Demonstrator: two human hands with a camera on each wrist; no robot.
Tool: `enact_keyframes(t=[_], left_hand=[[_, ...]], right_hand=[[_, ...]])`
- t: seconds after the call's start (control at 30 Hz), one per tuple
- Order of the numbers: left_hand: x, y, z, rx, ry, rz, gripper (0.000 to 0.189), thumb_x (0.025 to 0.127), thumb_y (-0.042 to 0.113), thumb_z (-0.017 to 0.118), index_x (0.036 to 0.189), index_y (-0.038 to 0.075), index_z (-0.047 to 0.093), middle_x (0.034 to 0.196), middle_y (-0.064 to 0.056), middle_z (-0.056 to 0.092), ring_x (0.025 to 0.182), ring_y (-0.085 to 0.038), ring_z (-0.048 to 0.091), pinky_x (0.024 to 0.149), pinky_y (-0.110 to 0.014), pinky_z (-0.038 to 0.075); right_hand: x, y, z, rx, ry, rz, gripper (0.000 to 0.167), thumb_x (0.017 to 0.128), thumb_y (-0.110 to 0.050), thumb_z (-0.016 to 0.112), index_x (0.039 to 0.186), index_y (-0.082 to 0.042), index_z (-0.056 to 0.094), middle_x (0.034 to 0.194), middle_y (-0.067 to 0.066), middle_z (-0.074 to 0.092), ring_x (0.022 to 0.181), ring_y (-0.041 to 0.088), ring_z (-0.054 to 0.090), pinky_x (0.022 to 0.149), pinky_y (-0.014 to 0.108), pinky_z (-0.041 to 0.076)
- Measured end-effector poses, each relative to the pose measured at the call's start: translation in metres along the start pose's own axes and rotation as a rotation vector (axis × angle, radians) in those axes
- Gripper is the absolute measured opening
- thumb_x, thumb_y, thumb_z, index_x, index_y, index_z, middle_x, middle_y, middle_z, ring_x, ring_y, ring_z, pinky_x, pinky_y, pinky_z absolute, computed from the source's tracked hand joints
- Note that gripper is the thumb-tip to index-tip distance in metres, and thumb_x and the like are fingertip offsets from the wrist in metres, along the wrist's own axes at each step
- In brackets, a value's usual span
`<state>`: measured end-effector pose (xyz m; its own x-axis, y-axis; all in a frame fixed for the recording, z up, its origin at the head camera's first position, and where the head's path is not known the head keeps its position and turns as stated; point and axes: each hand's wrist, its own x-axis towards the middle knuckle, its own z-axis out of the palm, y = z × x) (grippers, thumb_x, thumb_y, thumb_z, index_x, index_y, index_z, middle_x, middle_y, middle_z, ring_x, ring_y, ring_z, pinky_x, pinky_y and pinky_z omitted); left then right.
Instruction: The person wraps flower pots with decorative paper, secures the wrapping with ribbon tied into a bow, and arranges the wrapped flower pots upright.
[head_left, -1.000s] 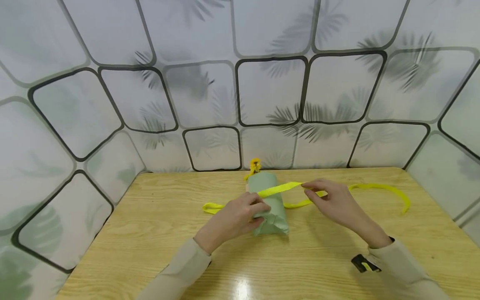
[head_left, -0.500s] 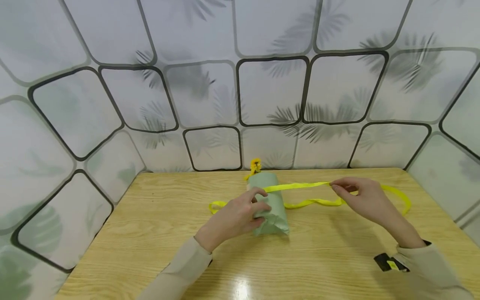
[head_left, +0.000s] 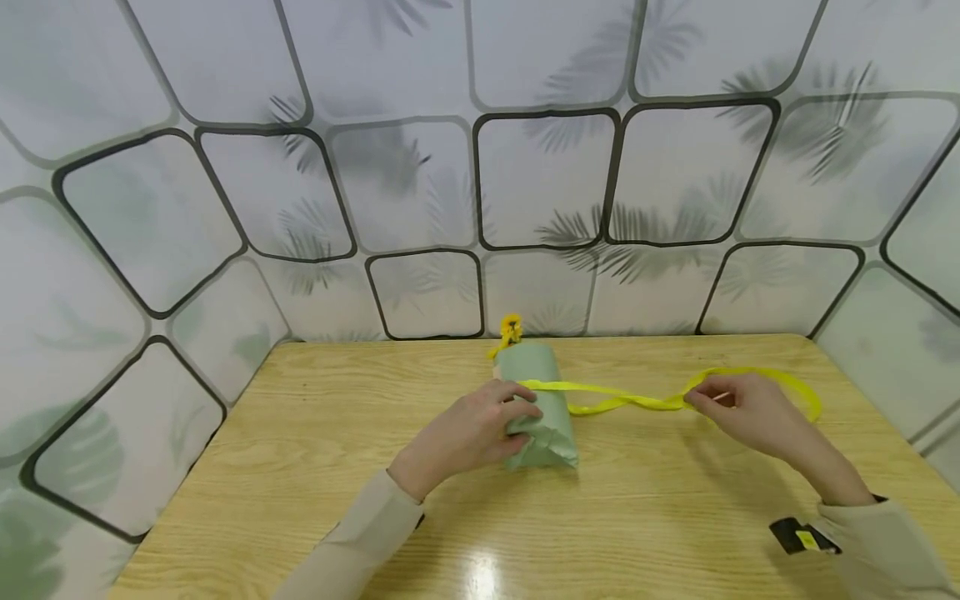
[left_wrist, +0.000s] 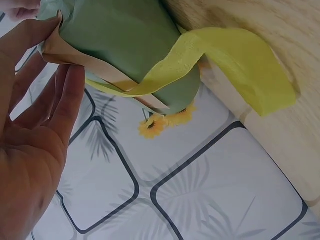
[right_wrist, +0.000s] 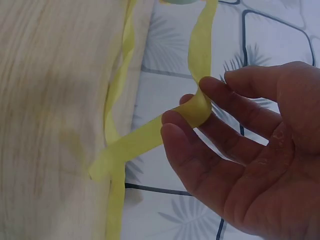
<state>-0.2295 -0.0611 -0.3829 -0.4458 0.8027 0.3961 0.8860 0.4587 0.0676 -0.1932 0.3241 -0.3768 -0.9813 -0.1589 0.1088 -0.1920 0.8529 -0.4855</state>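
Observation:
A bouquet wrapped in pale green paper (head_left: 553,417) lies on the table, yellow flowers (head_left: 511,327) showing at its far end. My left hand (head_left: 467,431) holds it from the left; in the left wrist view the thumb and fingers pinch the edge of the wrapping (left_wrist: 62,47). A yellow ribbon (head_left: 558,386) crosses over the bouquet and stretches right. Its upper strand ends in my right hand (head_left: 757,421), whose thumb and fingertips pinch it. In the right wrist view, a free tail of the ribbon (right_wrist: 135,142) hangs past the fingers, over another strand.
The wooden table (head_left: 337,500) meets a patterned backdrop (head_left: 547,183) at the back and both sides. Beyond my right hand the rest of the ribbon curves across the table. A black device with a yellow mark (head_left: 804,537) sits at the right cuff.
My right hand has drawn the ribbon to the right and then lowered toward the table. The loop left of the bouquet has shrunk out of the head view. The left hand has stayed put.

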Motion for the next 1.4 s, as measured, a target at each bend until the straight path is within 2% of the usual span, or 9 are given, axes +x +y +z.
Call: enact_keyframes(t=[0.1, 0.27, 0.4, 0.53, 0.67, 0.8, 0.93, 1.2, 1.4], left_hand=[[0.0, 0.0, 0.0, -0.001, -0.005, 0.003, 0.027, 0.089, 0.02, 0.081, 0.115, 0.016, 0.074, 0.125, -0.003, 0.069, 0.114, -0.018, 0.067, 0.095, -0.028, 0.057], [0.0, 0.001, -0.002, -0.014, -0.025, -0.004, 0.029, 0.09, 0.023, 0.08, 0.117, 0.015, 0.073, 0.126, -0.003, 0.069, 0.116, -0.02, 0.066, 0.1, -0.033, 0.056], [0.0, 0.001, -0.003, -0.015, -0.038, -0.011, 0.031, 0.09, 0.024, 0.08, 0.118, 0.015, 0.073, 0.127, -0.003, 0.069, 0.117, -0.02, 0.066, 0.099, -0.033, 0.056], [0.0, 0.001, -0.003, -0.011, -0.038, -0.011, 0.029, 0.09, 0.022, 0.08, 0.118, 0.015, 0.073, 0.126, -0.003, 0.07, 0.116, -0.02, 0.066, 0.097, -0.031, 0.057], [0.002, 0.002, -0.003, 0.004, -0.032, -0.005, 0.027, 0.091, 0.02, 0.079, 0.117, 0.015, 0.073, 0.125, -0.003, 0.071, 0.114, -0.02, 0.067, 0.095, -0.029, 0.057], [0.002, 0.003, -0.003, 0.015, -0.026, -0.005, 0.027, 0.09, 0.02, 0.08, 0.116, 0.015, 0.073, 0.124, -0.003, 0.071, 0.111, -0.02, 0.067, 0.093, -0.028, 0.057], [0.002, 0.003, -0.003, 0.007, -0.028, -0.012, 0.026, 0.09, 0.019, 0.08, 0.115, 0.014, 0.074, 0.124, -0.004, 0.071, 0.112, -0.02, 0.068, 0.093, -0.028, 0.058], [0.001, 0.002, -0.001, 0.012, -0.029, -0.006, 0.025, 0.091, 0.019, 0.079, 0.115, 0.014, 0.073, 0.122, -0.003, 0.071, 0.111, -0.019, 0.068, 0.094, -0.027, 0.057], [0.001, 0.002, -0.001, 0.026, -0.017, -0.001, 0.025, 0.09, 0.021, 0.08, 0.114, 0.016, 0.073, 0.12, -0.002, 0.071, 0.109, -0.018, 0.068, 0.093, -0.027, 0.057]], right_hand=[[-0.001, 0.002, 0.004, 0.022, -0.04, 0.009, 0.025, 0.103, -0.03, 0.062, 0.106, -0.01, 0.077, 0.107, 0.013, 0.076, 0.081, 0.023, 0.072, 0.062, 0.034, 0.055], [-0.001, -0.004, 0.009, 0.073, -0.093, 0.029, 0.03, 0.104, -0.029, 0.061, 0.11, -0.003, 0.074, 0.095, 0.01, 0.076, 0.065, 0.016, 0.067, 0.053, 0.028, 0.051], [0.004, -0.016, 0.016, 0.068, -0.04, -0.033, 0.023, 0.101, -0.025, 0.065, 0.106, -0.005, 0.074, 0.097, 0.01, 0.076, 0.064, 0.012, 0.066, 0.053, 0.026, 0.051], [0.015, -0.036, 0.032, 0.079, 0.038, -0.15, 0.016, 0.098, -0.022, 0.07, 0.107, -0.01, 0.075, 0.103, 0.01, 0.077, 0.072, 0.009, 0.068, 0.056, 0.023, 0.05], [0.028, -0.058, 0.053, 0.139, 0.067, -0.251, 0.02, 0.096, -0.019, 0.073, 0.114, -0.01, 0.075, 0.112, 0.012, 0.077, 0.079, 0.013, 0.073, 0.059, 0.021, 0.053], [0.039, -0.074, 0.07, 0.204, 0.071, -0.319, 0.028, 0.094, -0.013, 0.075, 0.122, -0.008, 0.073, 0.119, 0.016, 0.075, 0.079, 0.016, 0.075, 0.059, 0.021, 0.055], [0.046, -0.081, 0.082, 0.227, 0.089, -0.373, 0.029, 0.092, -0.006, 0.075, 0.12, -0.005, 0.074, 0.116, 0.016, 0.076, 0.077, 0.019, 0.076, 0.062, 0.021, 0.058], [0.046, -0.085, 0.088, 0.219, 0.171, -0.409, 0.012, 0.091, -0.002, 0.075, 0.099, -0.01, 0.079, 0.092, 0.003, 0.077, 0.077, 0.013, 0.072, 0.065, 0.022, 0.059], [0.04, -0.08, 0.076, 0.182, 0.197, -0.373, 0.007, 0.092, -0.007, 0.075, 0.095, -0.013, 0.078, 0.088, 0.0, 0.076, 0.077, 0.01, 0.07, 0.064, 0.021, 0.058]])
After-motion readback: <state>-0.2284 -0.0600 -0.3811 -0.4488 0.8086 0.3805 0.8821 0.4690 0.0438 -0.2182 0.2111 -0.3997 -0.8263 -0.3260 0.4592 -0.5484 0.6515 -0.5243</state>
